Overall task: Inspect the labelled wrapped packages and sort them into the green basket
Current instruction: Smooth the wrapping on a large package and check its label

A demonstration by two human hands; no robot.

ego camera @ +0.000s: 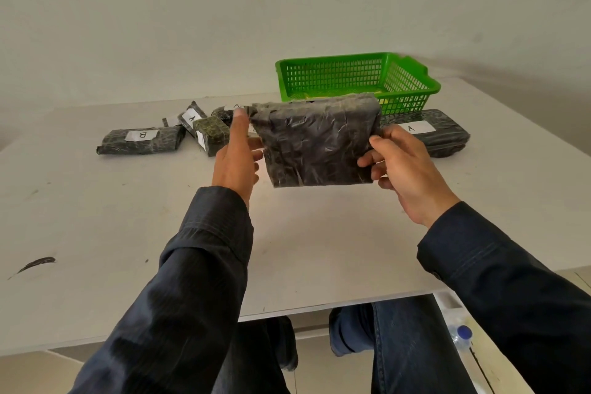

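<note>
A large flat package [316,142] in dark wrap is held up above the table, its plain side facing me and no label showing. My left hand [238,155] holds its left edge, thumb up along the side. My right hand [401,169] grips its right edge with curled fingers. Behind it stands the green basket [412,80], with something yellow inside near its front wall. On the table lie a package labelled B [140,140], a small greenish package [211,135], two packages labelled A [191,117] behind it, and a long package labelled A [438,133] at the right.
The white table [128,217] runs to a near edge just above my knees. A wall stands close behind the table. A plastic bottle [460,336] lies on the floor at the lower right. A dark smear [35,264] marks the table's left side.
</note>
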